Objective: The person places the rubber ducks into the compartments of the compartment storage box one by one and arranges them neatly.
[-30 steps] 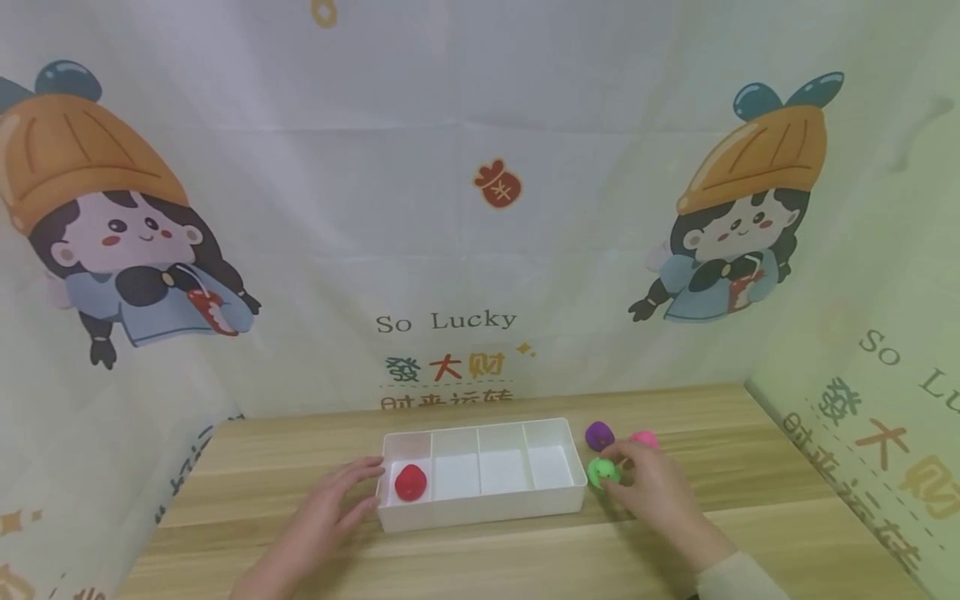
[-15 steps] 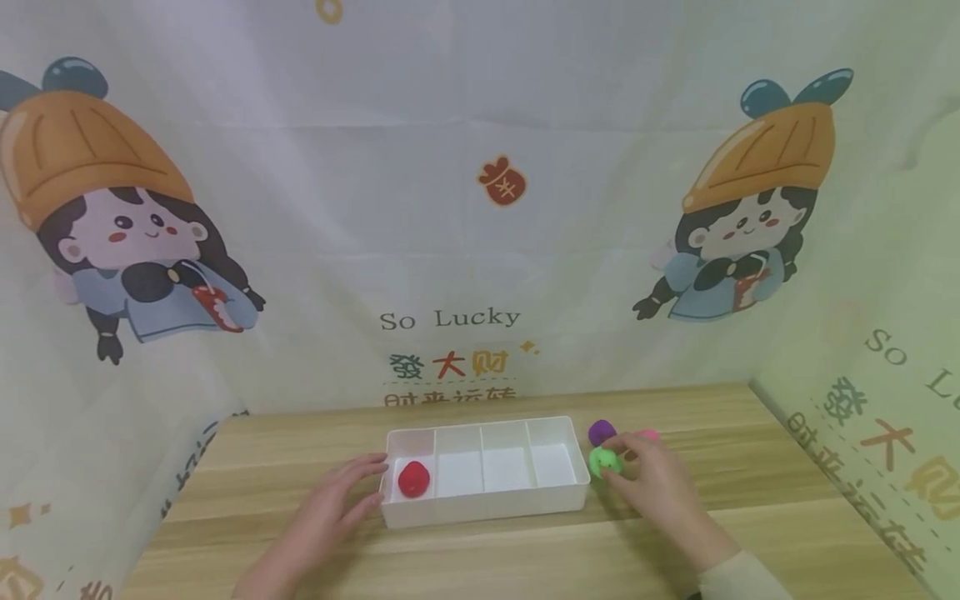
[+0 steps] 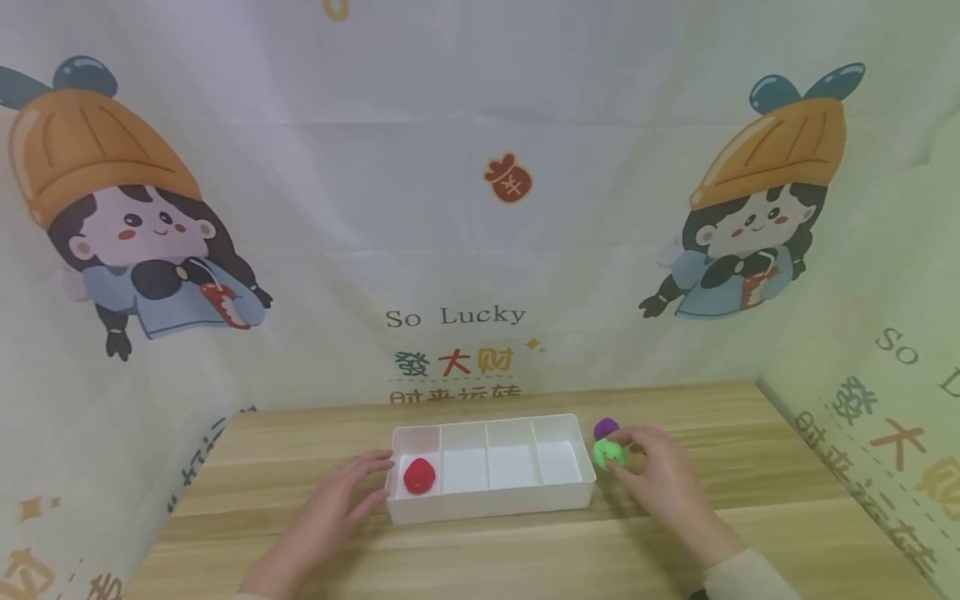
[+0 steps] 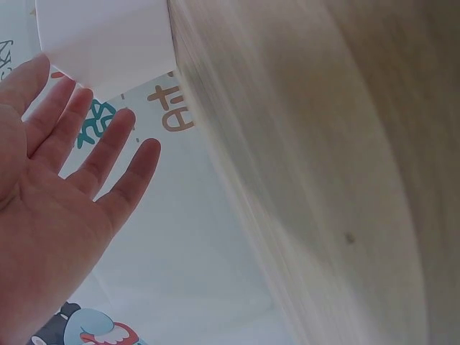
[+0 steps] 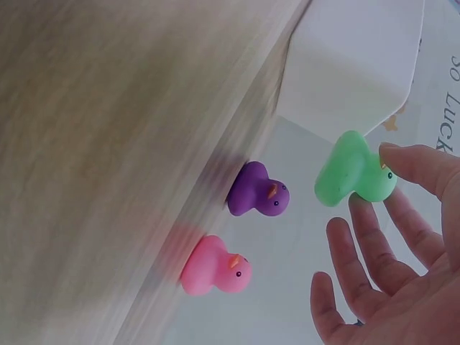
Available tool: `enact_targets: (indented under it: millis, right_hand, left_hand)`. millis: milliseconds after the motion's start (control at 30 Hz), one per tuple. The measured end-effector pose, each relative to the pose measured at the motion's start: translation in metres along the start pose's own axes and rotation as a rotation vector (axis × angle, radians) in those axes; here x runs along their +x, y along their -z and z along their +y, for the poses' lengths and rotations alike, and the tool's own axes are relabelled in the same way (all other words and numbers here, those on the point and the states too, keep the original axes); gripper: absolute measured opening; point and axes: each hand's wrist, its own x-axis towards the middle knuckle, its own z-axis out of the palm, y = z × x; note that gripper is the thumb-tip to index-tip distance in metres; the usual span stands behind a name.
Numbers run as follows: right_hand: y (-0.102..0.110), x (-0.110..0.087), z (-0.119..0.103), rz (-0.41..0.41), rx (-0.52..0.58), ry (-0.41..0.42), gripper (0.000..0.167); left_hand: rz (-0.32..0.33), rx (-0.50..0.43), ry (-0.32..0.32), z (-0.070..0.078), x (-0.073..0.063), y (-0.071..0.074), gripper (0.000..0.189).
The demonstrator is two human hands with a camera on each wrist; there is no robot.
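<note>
My right hand (image 3: 671,483) pinches a green rubber duck (image 5: 352,172) by its head between thumb and fingers, lifted off the table just right of the white box. The left hand (image 3: 326,508) has its fingers spread, fingertips at the left end of the white four-compartment box (image 3: 491,504); in the left wrist view, the thumb and fingertips (image 4: 85,95) meet the box's corner edge. A red rubber duck (image 3: 419,476) lies in the leftmost compartment. On the table beyond the right hand stand a purple rubber duck (image 5: 255,190) and a pink rubber duck (image 5: 214,267), the pink one mostly hidden in the head view.
The wooden table (image 3: 300,433) ends at a printed cloth backdrop (image 3: 420,208) behind, with cloth walls at both sides. Three compartments of the box, right of the red duck, show bare floors.
The green duck has risen slightly in the right hand and now overlaps the purple duck more. The left hand stays at the box end. The whole head view has shifted a little.
</note>
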Motion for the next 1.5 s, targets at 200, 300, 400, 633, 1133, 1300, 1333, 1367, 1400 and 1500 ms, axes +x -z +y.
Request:
enact_targets:
  millis: [200, 300, 400, 633, 1133, 1300, 1333, 1367, 1400, 1500]
  right_hand:
    - [0.0, -0.002, 0.0, 0.006, -0.004, 0.006, 0.036]
    - [0.001, -0.002, -0.001, 0.007, -0.007, 0.001, 0.037]
    - [0.001, -0.002, -0.001, 0.007, -0.005, -0.005, 0.038]
    - [0.002, 0.001, -0.004, 0.018, 0.019, 0.012, 0.035]
    - [0.006, 0.011, -0.015, 0.051, 0.041, 0.047, 0.033]
    - [0.005, 0.012, -0.022, 0.065, 0.047, 0.056, 0.032]
    - [0.005, 0.012, -0.023, 0.065, 0.055, 0.057, 0.032]
    - [0.004, 0.012, -0.025, 0.065, 0.06, 0.061, 0.031]
    - [0.004, 0.012, -0.026, 0.065, 0.064, 0.066, 0.031]
    - [0.001, 0.013, -0.029, 0.067, 0.075, 0.087, 0.03]
  left_hand:
    - [-0.006, -0.009, 0.006, -0.001, -0.001, -0.002, 0.041]
    - [-0.007, -0.012, 0.01, 0.0, -0.001, -0.002, 0.041]
    - [-0.007, -0.014, 0.012, 0.0, -0.001, -0.002, 0.041]
    - [-0.006, -0.015, 0.004, -0.001, 0.0, -0.003, 0.042]
    - [-0.015, -0.015, 0.026, 0.0, 0.001, -0.003, 0.042]
    - [-0.032, -0.02, 0.054, -0.001, 0.002, -0.003, 0.042]
    - [-0.031, -0.021, 0.054, -0.001, 0.002, -0.003, 0.042]
    - [-0.03, -0.022, 0.052, -0.001, 0.002, -0.003, 0.042]
    - [-0.027, -0.022, 0.05, -0.001, 0.001, -0.003, 0.042]
    - [-0.024, -0.021, 0.047, -0.001, 0.001, -0.002, 0.043]
